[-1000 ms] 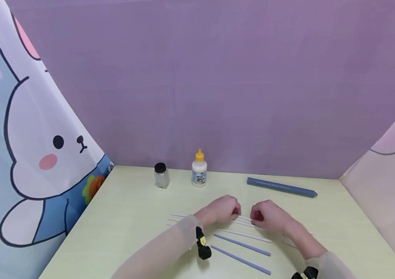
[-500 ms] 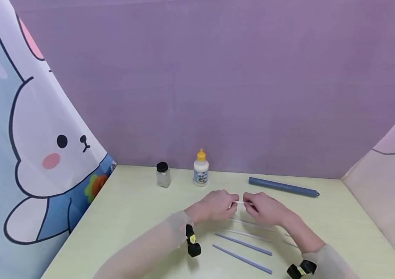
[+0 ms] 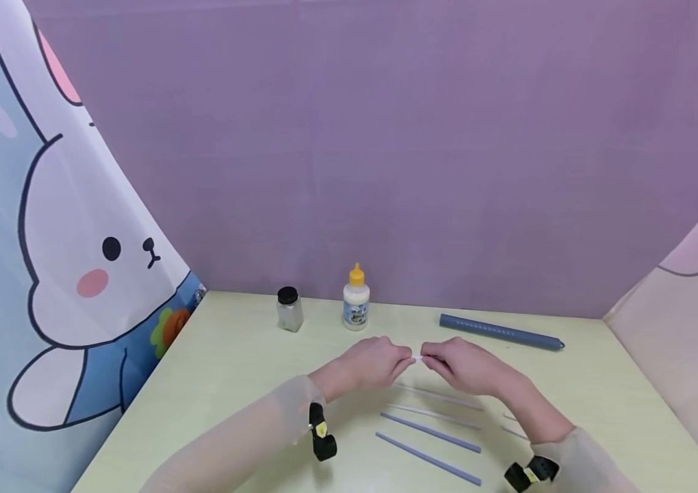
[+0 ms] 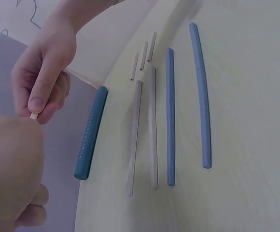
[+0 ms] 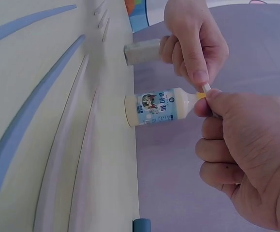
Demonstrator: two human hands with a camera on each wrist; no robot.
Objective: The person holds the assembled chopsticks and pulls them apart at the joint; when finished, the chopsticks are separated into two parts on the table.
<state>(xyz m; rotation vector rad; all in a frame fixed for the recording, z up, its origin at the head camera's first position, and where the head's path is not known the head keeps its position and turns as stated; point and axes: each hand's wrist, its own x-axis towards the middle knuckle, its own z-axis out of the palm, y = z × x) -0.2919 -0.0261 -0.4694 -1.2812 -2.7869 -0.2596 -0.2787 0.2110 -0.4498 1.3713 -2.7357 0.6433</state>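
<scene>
A thin white stick (image 3: pixel 417 357) is held up above the table between both hands, and only a short bit of it shows. My left hand (image 3: pixel 370 361) pinches it from the left, thumb against the curled forefinger. From the other side my right hand (image 3: pixel 469 366) pinches the same stick, its knuckles curled in the right wrist view. The fingertips of the two hands nearly meet there. Below them on the table lie two long pale sticks, the farther one (image 4: pixel 136 130) beside the nearer one (image 4: pixel 153 125). Nearer the person are two blue sticks, one (image 3: pixel 432 433) roughly parallel to the other (image 3: pixel 429 459).
Three short pale sticks (image 4: pixel 143 55) lie to the right, partly behind the right forearm in the head view. At the back stand a clear jar (image 3: pixel 290 316) with a black lid and a white squeeze bottle (image 3: pixel 356 311) with a yellow nozzle. A dark blue tube (image 3: pixel 501 332) lies back right.
Both hands have risen from the pale sticks on the table with the white stick between them. The gap between the hands has narrowed.
</scene>
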